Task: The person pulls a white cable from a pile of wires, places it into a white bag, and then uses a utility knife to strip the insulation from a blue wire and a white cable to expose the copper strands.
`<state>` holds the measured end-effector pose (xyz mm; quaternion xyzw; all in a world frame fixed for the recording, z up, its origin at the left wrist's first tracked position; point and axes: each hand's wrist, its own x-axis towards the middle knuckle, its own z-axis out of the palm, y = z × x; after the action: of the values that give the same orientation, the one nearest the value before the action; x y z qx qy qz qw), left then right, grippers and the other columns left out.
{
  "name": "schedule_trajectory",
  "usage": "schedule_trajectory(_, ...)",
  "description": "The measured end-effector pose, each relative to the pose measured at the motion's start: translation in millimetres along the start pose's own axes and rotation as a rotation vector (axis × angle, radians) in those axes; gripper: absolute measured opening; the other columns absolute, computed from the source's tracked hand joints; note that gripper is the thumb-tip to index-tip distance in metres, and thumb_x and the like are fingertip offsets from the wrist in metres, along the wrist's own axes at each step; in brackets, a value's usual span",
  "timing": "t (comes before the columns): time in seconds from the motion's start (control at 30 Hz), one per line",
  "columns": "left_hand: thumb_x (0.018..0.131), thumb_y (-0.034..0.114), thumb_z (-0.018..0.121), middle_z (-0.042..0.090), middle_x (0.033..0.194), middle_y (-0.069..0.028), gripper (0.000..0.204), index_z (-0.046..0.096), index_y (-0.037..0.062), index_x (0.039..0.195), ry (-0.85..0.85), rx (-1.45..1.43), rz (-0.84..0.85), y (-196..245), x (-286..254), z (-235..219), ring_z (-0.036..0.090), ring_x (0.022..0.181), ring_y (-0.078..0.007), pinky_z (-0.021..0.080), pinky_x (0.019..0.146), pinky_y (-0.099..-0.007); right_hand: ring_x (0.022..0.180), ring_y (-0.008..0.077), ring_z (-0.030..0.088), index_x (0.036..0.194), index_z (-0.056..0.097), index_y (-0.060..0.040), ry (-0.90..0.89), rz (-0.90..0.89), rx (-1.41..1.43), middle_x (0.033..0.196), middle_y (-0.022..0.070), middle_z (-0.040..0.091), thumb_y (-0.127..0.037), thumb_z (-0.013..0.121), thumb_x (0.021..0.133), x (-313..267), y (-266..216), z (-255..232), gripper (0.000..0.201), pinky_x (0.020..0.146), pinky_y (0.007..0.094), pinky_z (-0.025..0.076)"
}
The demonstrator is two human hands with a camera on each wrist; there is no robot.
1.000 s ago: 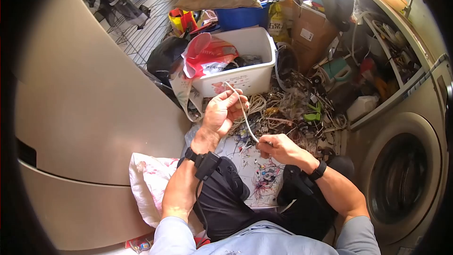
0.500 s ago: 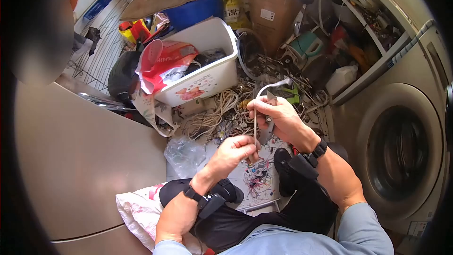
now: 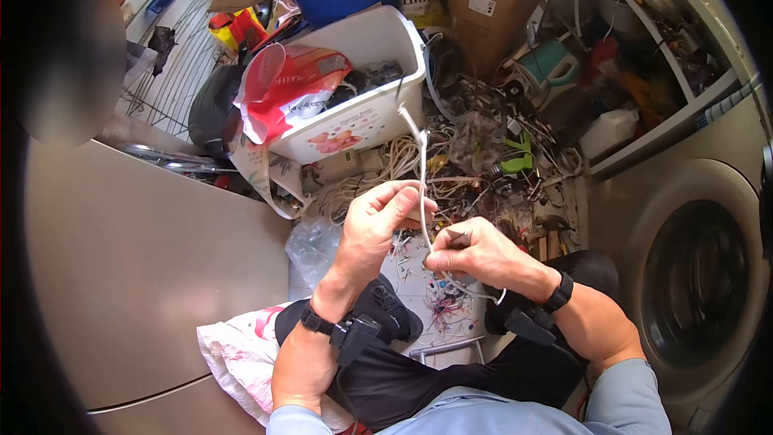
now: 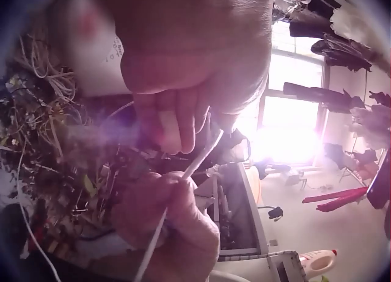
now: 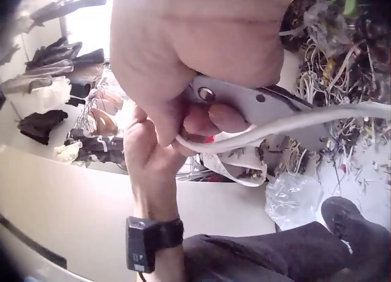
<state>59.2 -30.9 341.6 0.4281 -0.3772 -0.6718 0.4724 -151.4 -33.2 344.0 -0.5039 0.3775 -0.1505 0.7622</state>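
A thin white cable (image 3: pixel 423 169) runs between my hands, its upper end standing above them and its lower end curling to the right. My left hand (image 3: pixel 370 229) is on the upper stretch, thumb and fingertips right at the cable. Lower and to the right, my right hand (image 3: pixel 495 259) pinches the cable with its thumb. That hand also grips a flat grey metal folding knife (image 5: pixel 269 106) with a rivet, partly hidden in the palm. In the right wrist view the cable (image 5: pixel 287 124) passes along the knife. The left wrist view shows the cable crossing my right thumb.
A white bin (image 3: pixel 378 121) with a red bag (image 3: pixel 302 80) stands ahead. Cables and scraps (image 3: pixel 403 157) litter the floor beside it, with wire bits (image 3: pixel 443 310) between my feet. A washing machine (image 3: pixel 696 274) is at the right, a beige appliance panel (image 3: pixel 177 250) at the left.
A second ago my left hand was the higher one; half a second ago my right was. Now the right has come down along the cable and the left has risen, with the cable standing upright.
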Motion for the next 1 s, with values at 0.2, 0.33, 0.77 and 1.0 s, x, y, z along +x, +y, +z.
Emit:
schedule_trajectory(0.2, 0.104, 0.018, 0.062, 0.073, 0.086, -0.0103, 0.023, 0.067, -0.0033, 0.112, 0.045, -0.074, -0.008, -10, -2, -2, 0.069, 0.075, -0.0168, 0.055, 0.070, -0.0285, 0.063, 0.0051, 0.052, 0.089, 0.074, -0.0039, -0.094, 0.006, -0.177, 0.071, -0.0028, 0.065, -0.020, 0.072, 0.094, 6, 16, 7, 0.017, 0.058, 0.0251, 0.043)
schedule_trajectory(0.33, 0.105, 0.017, 0.060, 0.071, 0.082, -0.0086, 0.022, 0.068, -0.0028, 0.109, 0.001, -0.105, -0.009, -17, -5, -5, 0.065, 0.070, -0.0145, 0.053, 0.067, -0.0279, 0.070, 0.0053, 0.057, 0.099, 0.075, -0.0026, 0.135, -0.209, -0.121, 0.082, -0.0016, 0.068, -0.023, 0.070, 0.098, 8, 18, -2, 0.021, 0.063, 0.0257, 0.048)
schedule_trajectory(0.77, 0.100, 0.015, 0.068, 0.074, 0.085, -0.0108, 0.015, 0.067, 0.0020, 0.108, -0.013, -0.080, -0.260, -34, -21, 18, 0.070, 0.065, -0.0158, 0.054, 0.055, -0.0244, 0.071, 0.0131, 0.063, 0.091, 0.072, 0.0029, 0.456, -0.333, -0.256, 0.078, 0.0074, 0.069, -0.016, 0.069, 0.096, 11, 1, -24, 0.019, 0.065, 0.0310, 0.050)
schedule_trajectory(1.0, 0.100, 0.011, 0.067, 0.071, 0.080, -0.0092, 0.012, 0.065, 0.0042, 0.109, 0.108, -0.289, -0.284, -44, -24, 29, 0.067, 0.057, -0.0135, 0.050, 0.045, -0.0207, 0.071, 0.0124, 0.063, 0.091, 0.071, 0.0018, 0.498, -0.363, -0.292, 0.075, 0.0074, 0.068, -0.015, 0.068, 0.096, 14, 7, -23, 0.018, 0.065, 0.0305, 0.050)
